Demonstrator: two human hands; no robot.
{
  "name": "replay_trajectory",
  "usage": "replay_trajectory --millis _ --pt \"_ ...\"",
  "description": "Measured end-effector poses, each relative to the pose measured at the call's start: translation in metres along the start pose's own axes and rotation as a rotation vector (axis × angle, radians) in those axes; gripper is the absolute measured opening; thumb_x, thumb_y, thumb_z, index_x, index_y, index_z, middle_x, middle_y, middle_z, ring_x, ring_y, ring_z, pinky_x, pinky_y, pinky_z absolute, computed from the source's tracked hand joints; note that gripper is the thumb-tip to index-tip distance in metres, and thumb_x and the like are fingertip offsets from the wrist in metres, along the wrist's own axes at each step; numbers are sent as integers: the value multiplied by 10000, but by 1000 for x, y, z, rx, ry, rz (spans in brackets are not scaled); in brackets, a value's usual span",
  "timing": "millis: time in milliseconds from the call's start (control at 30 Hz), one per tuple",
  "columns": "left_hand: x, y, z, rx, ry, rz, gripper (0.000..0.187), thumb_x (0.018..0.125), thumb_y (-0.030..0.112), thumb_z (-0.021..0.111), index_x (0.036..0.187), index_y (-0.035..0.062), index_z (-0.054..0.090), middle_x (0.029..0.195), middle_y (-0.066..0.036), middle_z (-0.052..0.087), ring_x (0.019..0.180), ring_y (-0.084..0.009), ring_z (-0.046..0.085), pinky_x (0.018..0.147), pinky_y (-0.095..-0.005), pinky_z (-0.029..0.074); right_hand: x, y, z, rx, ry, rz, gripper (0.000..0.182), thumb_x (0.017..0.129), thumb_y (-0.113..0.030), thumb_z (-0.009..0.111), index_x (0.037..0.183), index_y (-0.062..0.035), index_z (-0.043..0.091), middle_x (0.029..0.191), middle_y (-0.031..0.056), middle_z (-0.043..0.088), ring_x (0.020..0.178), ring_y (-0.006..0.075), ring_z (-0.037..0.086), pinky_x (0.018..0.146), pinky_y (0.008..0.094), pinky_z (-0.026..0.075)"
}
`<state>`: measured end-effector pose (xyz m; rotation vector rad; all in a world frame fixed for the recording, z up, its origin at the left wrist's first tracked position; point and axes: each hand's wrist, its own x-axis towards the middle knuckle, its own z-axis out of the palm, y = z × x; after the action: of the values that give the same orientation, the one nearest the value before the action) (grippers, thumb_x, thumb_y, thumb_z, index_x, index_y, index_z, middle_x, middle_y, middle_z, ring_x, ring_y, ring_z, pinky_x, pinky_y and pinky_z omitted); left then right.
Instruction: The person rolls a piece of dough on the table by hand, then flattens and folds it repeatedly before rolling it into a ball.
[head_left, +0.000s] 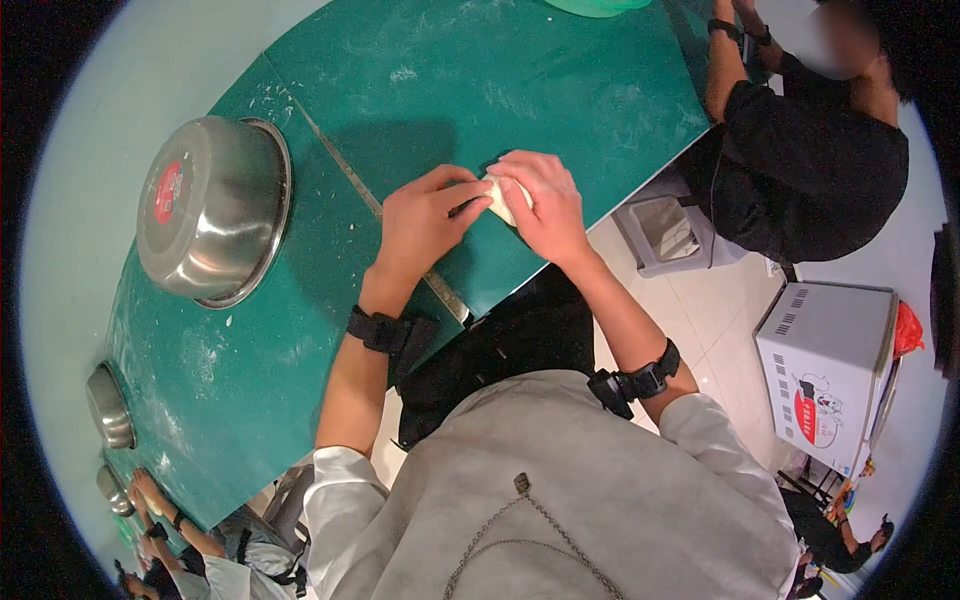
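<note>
A small pale piece of dough [503, 198] sits between both of my hands above the green table [480, 90]. My left hand [425, 218] pinches its left side with the fingertips. My right hand [543, 205] cups it from the right and covers most of it. Both wrists wear black straps. The table's surface is dusted with flour.
An upturned steel bowl [213, 208] with a red sticker lies on the table to the left. Two smaller steel bowls [110, 405] stand at the far left edge. A person in black [810, 170] sits at the right end. A white oven [825, 375] stands on the floor.
</note>
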<state>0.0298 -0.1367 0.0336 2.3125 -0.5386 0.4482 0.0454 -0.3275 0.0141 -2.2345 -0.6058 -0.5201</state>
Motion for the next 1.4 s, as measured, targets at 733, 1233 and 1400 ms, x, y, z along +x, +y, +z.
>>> replay_trajectory --millis 733,1233,1400 --pt "-2 1 -1 -14 -6 -37 122 810 140 773 926 121 741 949 -34 697 703 -199 675 612 -296 537 0 0 1 6 7 5 180 919 -233 600 1049 -153 696 1091 55 658 1047 297 583 866 434 455" --pt "-21 -14 -30 -563 -6 -522 164 969 131 625 1031 -7 687 974 -36 693 691 -86 582 627 -243 473 -1 2 2 -13 -11 2 186 919 -231 598 1062 -166 697 1109 51 660 1064 296 583 888 432 454" --pt "-26 -14 -35 -729 39 -582 210 995 160 585 1057 0 706 915 -20 707 671 -70 569 595 -221 445 -1 0 1 -1 3 8 184 919 -228 595 1048 -161 707 1100 52 670 1059 296 589 889 424 460"
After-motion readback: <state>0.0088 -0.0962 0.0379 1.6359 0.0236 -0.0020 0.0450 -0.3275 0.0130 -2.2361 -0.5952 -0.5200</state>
